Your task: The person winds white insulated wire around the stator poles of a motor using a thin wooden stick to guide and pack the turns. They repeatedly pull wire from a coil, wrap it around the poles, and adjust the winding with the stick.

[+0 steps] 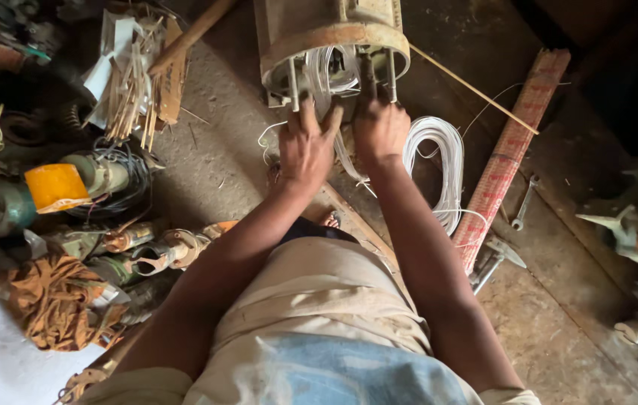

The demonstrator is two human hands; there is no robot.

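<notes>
- Your two hands work at one motor housing (pixel 331 34), which lies on the floor (pixel 214 150) ahead of your knees
- Left hand (pixel 305 146): fingers spread flat on white winding wire (pixel 331 71)
- Right hand (pixel 380 127): fingers curled on the same wire at the housing mouth
- One white wire coil (pixel 439 161) lies just right; one spanner (pixel 523 204) beyond it
- Clutter crowds the left edge

A worn, rust-stained cylindrical motor housing (pixel 334 37) lies at twelve o'clock, open end toward the person, steel studs protruding. White winding wire (pixel 331 71) fills its mouth, trailing to a loose white coil (pixel 439 161) at two o'clock.
</notes>
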